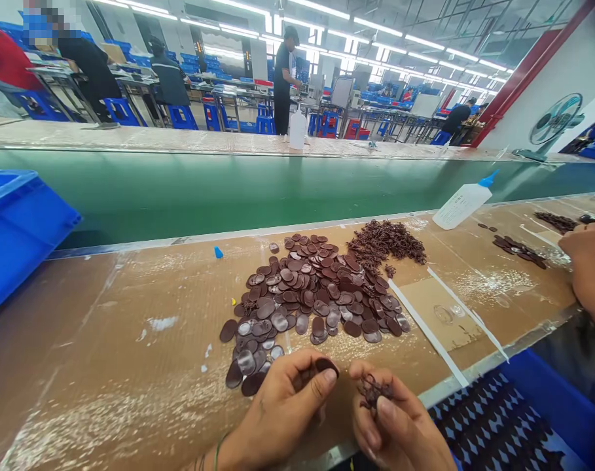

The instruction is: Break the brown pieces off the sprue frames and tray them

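Between the thumb and fingers of my left hand [297, 396] is a dark brown oval disc [326, 366], tilted on edge. My right hand [395, 415], just beside it, pinches a small tangle of dark brown curly pieces [373, 390]. The two hands are close together but apart, over the table's front edge. Beyond them spreads a large heap of brown oval discs [321, 288], some shiny and some matt. A smaller heap of curly brown pieces [388, 242] lies behind it to the right.
A white bottle with a blue nozzle [461, 206] leans near the green conveyor belt [228, 190]. A blue bin [22, 229] stands at left. Below right, a blue crate [557, 392] holds rows of dark pieces. Another person's hand [589, 255] works at far right.
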The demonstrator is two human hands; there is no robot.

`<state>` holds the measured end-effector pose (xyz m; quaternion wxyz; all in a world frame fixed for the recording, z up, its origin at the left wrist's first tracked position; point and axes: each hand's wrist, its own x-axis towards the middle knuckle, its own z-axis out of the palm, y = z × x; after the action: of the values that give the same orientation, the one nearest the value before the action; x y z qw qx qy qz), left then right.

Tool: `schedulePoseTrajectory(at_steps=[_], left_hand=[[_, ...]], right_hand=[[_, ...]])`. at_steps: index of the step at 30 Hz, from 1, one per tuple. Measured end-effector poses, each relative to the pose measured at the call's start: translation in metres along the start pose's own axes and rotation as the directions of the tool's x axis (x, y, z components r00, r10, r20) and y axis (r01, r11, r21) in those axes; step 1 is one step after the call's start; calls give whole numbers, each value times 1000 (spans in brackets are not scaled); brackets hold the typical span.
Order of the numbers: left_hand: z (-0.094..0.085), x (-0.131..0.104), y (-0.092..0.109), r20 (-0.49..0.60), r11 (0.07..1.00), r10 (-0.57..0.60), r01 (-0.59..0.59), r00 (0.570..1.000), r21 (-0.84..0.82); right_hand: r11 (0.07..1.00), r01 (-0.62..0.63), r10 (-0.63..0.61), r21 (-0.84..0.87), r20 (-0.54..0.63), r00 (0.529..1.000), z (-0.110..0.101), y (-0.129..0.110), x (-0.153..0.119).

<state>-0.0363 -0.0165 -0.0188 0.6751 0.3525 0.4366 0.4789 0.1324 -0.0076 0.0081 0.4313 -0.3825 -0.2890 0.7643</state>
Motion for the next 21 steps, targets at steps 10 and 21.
schedulePoseTrajectory(at_steps=[10, 21], left_hand=[[6, -1, -11, -131, 954, 208, -171, 969, 246], [6, -5, 1, -189, 806, 417, -266, 889, 529]], right_hand=[[993, 78, -97, -88, -232, 968, 27, 29, 3], [993, 66, -86, -93, -234, 968, 37, 36, 8]])
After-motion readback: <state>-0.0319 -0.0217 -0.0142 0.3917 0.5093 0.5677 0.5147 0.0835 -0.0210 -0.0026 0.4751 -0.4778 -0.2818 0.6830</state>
